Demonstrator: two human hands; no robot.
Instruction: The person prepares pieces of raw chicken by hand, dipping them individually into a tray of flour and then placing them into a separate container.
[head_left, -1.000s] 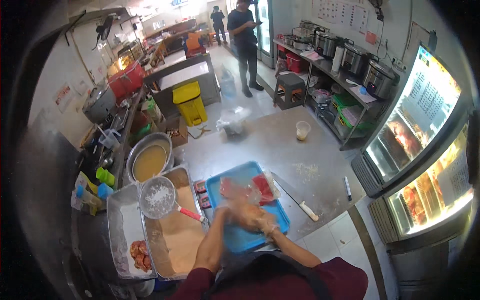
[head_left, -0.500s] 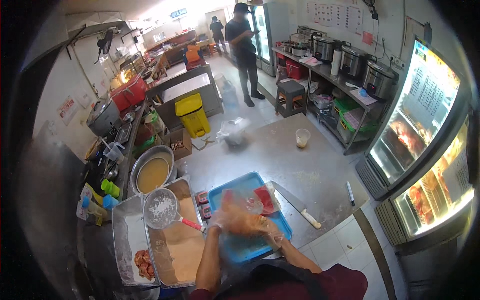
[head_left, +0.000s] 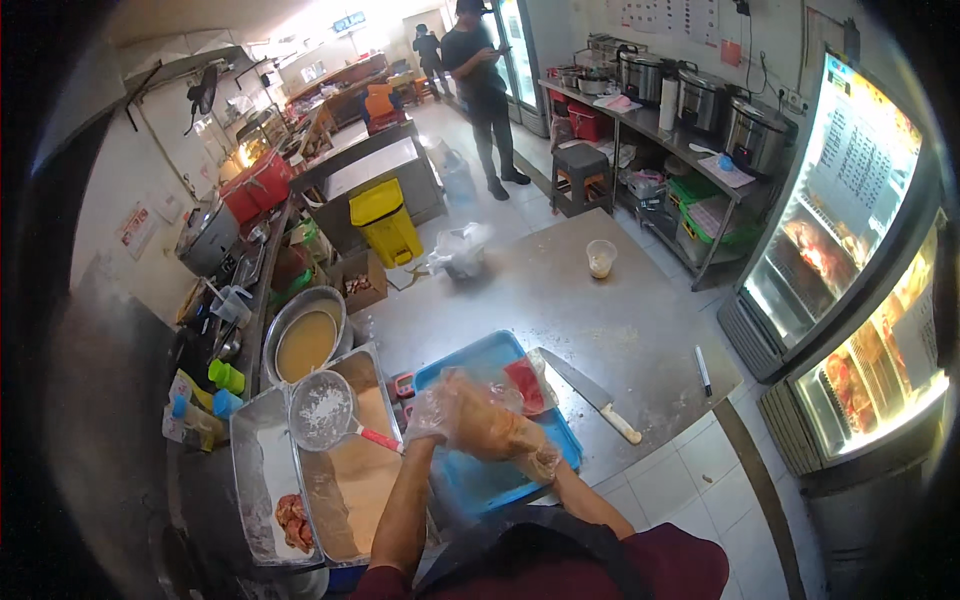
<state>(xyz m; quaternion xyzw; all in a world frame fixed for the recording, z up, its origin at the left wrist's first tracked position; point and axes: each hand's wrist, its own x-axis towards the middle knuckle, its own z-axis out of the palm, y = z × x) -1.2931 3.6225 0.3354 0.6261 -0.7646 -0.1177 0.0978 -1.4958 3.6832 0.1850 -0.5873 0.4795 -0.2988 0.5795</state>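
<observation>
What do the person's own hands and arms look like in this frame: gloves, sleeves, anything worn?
Both the left hand and the right hand wear thin, clear, crinkly plastic gloves ending near the wrists. The forearms are bare below short maroon sleeves. A dark apron covers the chest. No watch or jewellery can be made out.

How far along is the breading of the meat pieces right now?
Done: a few coated reddish pieces lie in the left tray. In hand: both gloved hands, left hand and right hand, press a piece together over the blue board. Left: red meat waits on the board; the flour tray and batter bowl look well filled.
</observation>
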